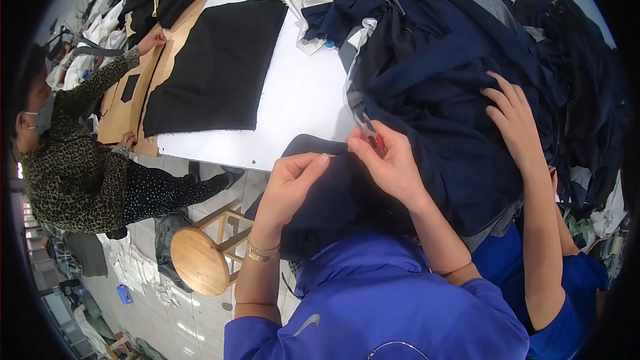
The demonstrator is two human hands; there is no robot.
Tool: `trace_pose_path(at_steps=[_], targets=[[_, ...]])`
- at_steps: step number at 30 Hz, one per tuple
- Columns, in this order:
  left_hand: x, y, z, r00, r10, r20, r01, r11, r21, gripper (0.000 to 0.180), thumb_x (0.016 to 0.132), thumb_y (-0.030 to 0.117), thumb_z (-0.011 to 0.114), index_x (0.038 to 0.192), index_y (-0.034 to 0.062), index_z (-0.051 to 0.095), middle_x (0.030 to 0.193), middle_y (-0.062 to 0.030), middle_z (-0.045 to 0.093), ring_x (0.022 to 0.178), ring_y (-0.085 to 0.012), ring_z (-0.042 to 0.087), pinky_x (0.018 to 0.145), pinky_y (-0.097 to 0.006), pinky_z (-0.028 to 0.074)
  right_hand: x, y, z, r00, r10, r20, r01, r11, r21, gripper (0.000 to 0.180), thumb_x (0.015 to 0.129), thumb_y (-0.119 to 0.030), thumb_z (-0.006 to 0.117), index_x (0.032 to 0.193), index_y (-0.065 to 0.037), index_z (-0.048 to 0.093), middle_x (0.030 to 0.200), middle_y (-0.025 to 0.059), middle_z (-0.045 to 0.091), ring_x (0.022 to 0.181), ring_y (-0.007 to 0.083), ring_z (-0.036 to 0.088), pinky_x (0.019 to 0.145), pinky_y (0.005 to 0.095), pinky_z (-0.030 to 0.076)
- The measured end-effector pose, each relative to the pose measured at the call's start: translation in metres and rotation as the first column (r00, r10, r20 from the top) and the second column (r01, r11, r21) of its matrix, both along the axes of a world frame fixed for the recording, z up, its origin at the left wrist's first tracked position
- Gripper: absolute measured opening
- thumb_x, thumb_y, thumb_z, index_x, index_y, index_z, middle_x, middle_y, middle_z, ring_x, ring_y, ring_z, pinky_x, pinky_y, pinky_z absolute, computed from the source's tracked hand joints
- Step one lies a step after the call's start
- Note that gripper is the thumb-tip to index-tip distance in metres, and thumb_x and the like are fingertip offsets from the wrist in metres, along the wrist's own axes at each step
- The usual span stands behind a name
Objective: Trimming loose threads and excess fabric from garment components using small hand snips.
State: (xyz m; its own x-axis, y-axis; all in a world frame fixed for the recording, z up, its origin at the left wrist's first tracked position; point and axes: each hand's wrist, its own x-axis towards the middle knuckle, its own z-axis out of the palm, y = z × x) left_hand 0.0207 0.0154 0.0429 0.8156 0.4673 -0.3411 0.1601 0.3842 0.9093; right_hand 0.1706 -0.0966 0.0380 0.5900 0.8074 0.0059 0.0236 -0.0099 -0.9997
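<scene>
My left hand (297, 183) is closed in a pinch over dark navy cloth (333, 193). Whatever lies between its thumb and forefinger is too small to make out. Close beside it, my right hand (390, 163) is wrapped round small thread snips (379, 141) with red on the handle. Their metal blades point up and away, toward the big heap of navy fabric (440, 93). The two hands are a short gap apart. Navy cloth hangs over the table edge below them, in front of my body.
At right, a co-worker's hand (510, 117) rests by the navy heap. Another person (80, 160) stands at left, handling brown card patterns (120, 103). A black cloth panel (217, 67) lies on the white table (300, 103). A wooden stool (200, 260) stands below, near cloth scraps on the floor.
</scene>
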Motion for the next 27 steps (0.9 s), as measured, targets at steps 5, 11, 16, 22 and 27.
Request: trace_pose_path(at_steps=[5,11,16,22,27], targets=[[0.001,-0.002,0.001,1.000,-0.023,0.007,0.023,0.998,0.059,0.025,0.094,0.020,0.056,0.098,-0.0016,0.067,0.074,0.0079,0.058,0.066,0.0013,0.043,0.056,-0.015,0.034,-0.002,-0.002,0.003,0.980,0.166,0.110,-0.162,0.986,-0.041,0.013,0.083,-0.011,0.065,0.086,0.001,0.062,0.070,0.0015,0.056,0.064,0.0055,0.048,0.060,0.0202,0.039],[0.002,-0.004,0.001,0.998,-0.057,0.016,0.054,0.989,0.140,0.019,0.087,0.009,0.062,0.102,-0.0027,0.066,0.086,-0.0051,0.067,0.074,-0.0053,0.059,0.067,-0.018,0.049,-0.001,0.001,-0.012,0.995,0.095,-0.034,-0.095,0.995,0.014,0.015,0.086,-0.015,0.062,0.084,-0.001,0.060,0.066,-0.0009,0.055,0.061,0.0040,0.047,0.056,0.0209,0.039],[0.000,-0.006,-0.003,0.998,-0.055,-0.029,0.059,0.985,0.159,0.020,0.084,0.007,0.064,0.102,-0.0033,0.066,0.087,-0.0055,0.068,0.074,-0.0059,0.059,0.068,-0.018,0.049,0.002,-0.002,-0.012,0.993,0.083,-0.085,-0.082,0.997,0.016,0.021,0.092,-0.019,0.056,0.087,0.001,0.060,0.064,-0.0006,0.054,0.062,0.0046,0.048,0.058,0.0204,0.039],[-0.003,-0.005,-0.013,1.000,0.022,-0.013,-0.020,0.991,0.134,0.020,0.084,0.007,0.065,0.100,-0.0036,0.067,0.087,-0.0066,0.068,0.075,-0.0066,0.060,0.068,-0.019,0.049,0.002,-0.017,-0.018,0.969,0.147,0.200,-0.138,0.989,-0.061,0.023,0.090,-0.022,0.056,0.088,0.001,0.061,0.059,0.0081,0.054,0.056,0.0105,0.054,0.054,0.0248,0.040],[-0.003,-0.005,-0.019,0.999,0.048,-0.017,-0.043,0.971,0.235,0.019,0.082,0.006,0.066,0.098,-0.0037,0.067,0.087,-0.0054,0.067,0.076,-0.0062,0.059,0.069,-0.019,0.048,-0.002,-0.021,-0.021,0.839,0.133,0.527,-0.138,0.990,-0.030,0.022,0.081,-0.020,0.068,0.077,-0.001,0.057,0.060,0.0096,0.057,0.049,0.0235,0.056,0.047,0.0294,0.042]])
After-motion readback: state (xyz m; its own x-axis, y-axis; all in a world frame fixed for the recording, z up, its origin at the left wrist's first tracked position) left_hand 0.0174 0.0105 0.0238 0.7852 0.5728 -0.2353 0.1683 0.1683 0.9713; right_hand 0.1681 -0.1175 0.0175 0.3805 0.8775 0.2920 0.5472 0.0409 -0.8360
